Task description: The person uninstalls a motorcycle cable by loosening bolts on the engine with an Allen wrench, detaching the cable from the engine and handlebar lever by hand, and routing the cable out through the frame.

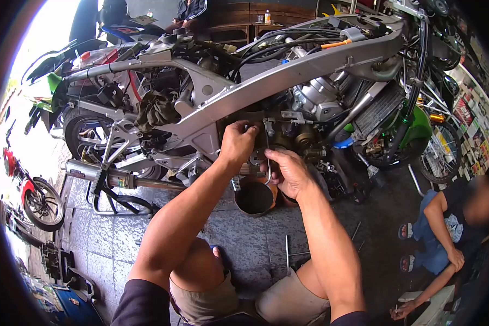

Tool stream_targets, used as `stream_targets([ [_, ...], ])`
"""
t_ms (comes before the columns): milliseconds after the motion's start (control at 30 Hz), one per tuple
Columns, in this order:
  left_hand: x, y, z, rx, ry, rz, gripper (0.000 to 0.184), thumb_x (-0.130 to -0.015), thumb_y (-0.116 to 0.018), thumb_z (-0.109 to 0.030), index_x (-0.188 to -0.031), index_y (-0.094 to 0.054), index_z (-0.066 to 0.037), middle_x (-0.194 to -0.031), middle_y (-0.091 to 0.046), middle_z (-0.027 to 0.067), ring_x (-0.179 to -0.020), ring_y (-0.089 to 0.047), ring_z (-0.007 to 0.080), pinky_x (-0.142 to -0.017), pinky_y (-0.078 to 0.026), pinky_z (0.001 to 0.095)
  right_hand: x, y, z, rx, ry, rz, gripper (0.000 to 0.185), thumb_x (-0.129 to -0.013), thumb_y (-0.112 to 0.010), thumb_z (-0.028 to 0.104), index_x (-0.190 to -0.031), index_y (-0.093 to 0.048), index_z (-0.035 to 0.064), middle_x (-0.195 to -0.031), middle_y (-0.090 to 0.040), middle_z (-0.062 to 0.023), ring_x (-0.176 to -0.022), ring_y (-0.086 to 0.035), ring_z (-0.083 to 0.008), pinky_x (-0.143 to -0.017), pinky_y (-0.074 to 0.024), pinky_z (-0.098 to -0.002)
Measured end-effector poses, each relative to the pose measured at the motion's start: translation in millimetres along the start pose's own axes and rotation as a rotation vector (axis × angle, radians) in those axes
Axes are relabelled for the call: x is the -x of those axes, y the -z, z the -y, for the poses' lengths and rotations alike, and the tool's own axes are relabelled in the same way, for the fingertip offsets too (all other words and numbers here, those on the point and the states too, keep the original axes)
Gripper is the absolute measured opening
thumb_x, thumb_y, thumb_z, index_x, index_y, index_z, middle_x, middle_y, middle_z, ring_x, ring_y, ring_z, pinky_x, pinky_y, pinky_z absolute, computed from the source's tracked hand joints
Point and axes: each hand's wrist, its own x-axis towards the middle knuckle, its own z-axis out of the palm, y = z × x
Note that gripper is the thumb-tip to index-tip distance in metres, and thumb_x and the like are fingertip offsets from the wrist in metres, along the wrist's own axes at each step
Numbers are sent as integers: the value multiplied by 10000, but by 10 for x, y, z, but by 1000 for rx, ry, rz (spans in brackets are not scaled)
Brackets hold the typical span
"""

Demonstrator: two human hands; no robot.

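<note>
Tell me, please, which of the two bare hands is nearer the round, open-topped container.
The right hand, lower in view beside the container; the left hand is higher up.

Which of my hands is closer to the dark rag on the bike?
Left. Your left hand is to the right of the rag; your right hand is lower and farther right.

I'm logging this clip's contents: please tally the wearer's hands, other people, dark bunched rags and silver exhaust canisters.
Wearer's hands: 2
Other people: 2
Dark bunched rag: 1
Silver exhaust canister: 1
Total: 6
</note>
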Motion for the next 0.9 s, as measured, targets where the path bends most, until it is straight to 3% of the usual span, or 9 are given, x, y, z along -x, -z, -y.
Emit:
stream_targets([
  [400, -16, -22, -100, 81, 138, 51, 220, -933, -577, -118, -1072, -661, 31, -927, -675, 78, -759, -603, 133, -680, -492, 264, -12, -155, -24, 53, 140, -43, 171, -936, -582, 162, -820, -619, 43, -632, -599, -40, -447, -447, -51, -397, -344, -208],
  [667, -112, 12, 70, 46, 66, 87, 167, -918, -587, -105, -1012, -666, 9, -884, -667, 61, -746, -586, 111, -669, -486, 264, 85, -244, -25, 68, 187, -107, 195, -933, -569, 162, -773, -600, 56, -603, -583, -41, -442, -456, -63, -399, -346, -223],
  [733, -106, 23, 97, 9, 56, 67, 310, -887, -626, -224, -1038, -679, 41, -939, -699, 135, -836, -629, 178, -784, -495, 311, 100, -265, -71, 132, 195, -97, 206, -936, -562, 163, -769, -606, 51, -598, -583, -35, -453, -471, -67, -414, -357, -227],
  [767, -70, 28, 50, 9, 56, 66, 310, -887, -626, -224, -1038, -679, 41, -939, -699, 135, -836, -629, 178, -784, -495, 311, 106, -277, -99, 189, 206, -88, 217, -938, -555, 164, -765, -611, 47, -592, -583, -30, -465, -485, -70, -428, -368, -232],
  [833, 52, 42, -148, 43, 113, -13, 244, -923, -598, -251, -949, -644, -13, -717, -574, 4, -599, -491, 85, -523, -394, 245, 105, -287, -146, 265, 227, -91, 223, -942, -550, 169, -776, -622, 40, -595, -586, -21, -481, -499, -71, -443, -377, -235],
  [900, 119, 86, -249, 168, 216, 0, 261, -925, -599, -290, -930, -622, -30, -669, -509, -20, -545, -429, 76, -486, -337, 241, 136, -293, -165, 422, 262, -90, 223, -941, -547, 175, -842, -648, 2, -614, -612, -44, -540, -569, -110, -508, -436, -285],
])
